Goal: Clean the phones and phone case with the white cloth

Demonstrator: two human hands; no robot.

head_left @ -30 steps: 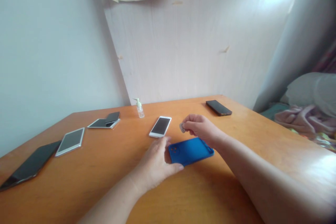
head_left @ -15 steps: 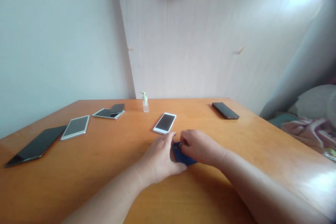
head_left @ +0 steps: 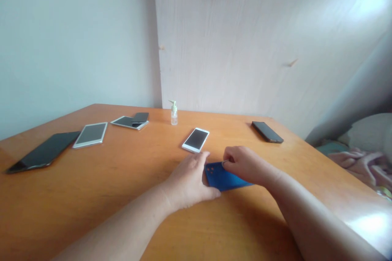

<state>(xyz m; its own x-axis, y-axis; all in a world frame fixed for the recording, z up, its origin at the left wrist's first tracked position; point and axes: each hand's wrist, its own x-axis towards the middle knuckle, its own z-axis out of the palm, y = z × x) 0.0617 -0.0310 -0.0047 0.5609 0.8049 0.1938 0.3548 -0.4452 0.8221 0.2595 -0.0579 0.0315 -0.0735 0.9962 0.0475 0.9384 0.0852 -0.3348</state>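
A blue phone case [head_left: 228, 177] with camera holes at its left end lies back up on the table in front of me. My left hand [head_left: 191, 183] curves around that left end, its thumb along the near edge and its fingers at the far edge. Bent over the upper part of the case, my right hand [head_left: 245, 163] has its fingers curled closed. A small pale bit shows at those fingertips, too small to name. Whether a phone sits inside the case is hidden. Just beyond my left hand lies a white phone [head_left: 196, 140].
On the wooden table [head_left: 122, 187], a pump bottle [head_left: 174, 113] stands at the back. A dark phone [head_left: 267, 132] lies at the right. Leftward are a black tablet [head_left: 44, 153], a white tablet [head_left: 90, 135], and another white device [head_left: 124, 122] with a dark phone [head_left: 141, 118] on it.
My right hand has shifted right along the case, so more of its blue back shows. My left hand remains at the left end. The camera view has tilted and turned slightly.
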